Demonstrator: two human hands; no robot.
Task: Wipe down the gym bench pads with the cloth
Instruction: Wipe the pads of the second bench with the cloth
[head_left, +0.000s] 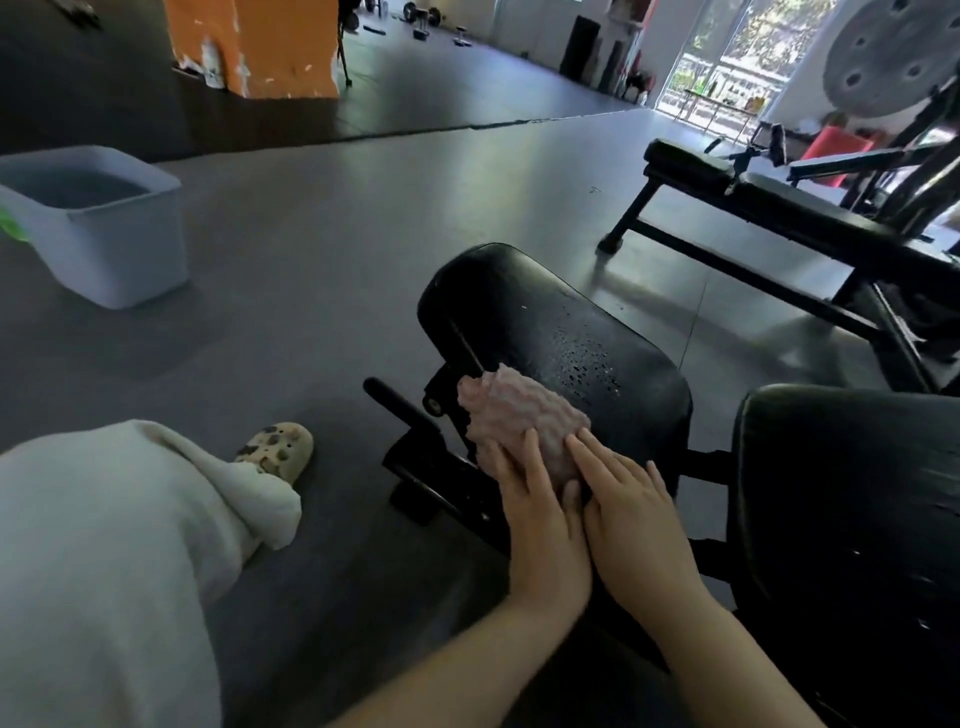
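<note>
Pink and nubbly, the cloth (524, 426) lies on the near edge of the black seat pad (561, 338), droplets speckling the vinyl beyond it. Both hands press it flat, left hand (540, 519) and right hand (634, 525) side by side, fingers straight. A second pad (852, 509) sits just right; a water-filled tub (104, 223) stands well apart.

Grey gym floor (322, 218), orange pillar (270, 47), pale tub (119, 249), bright window (727, 67) at right.
</note>
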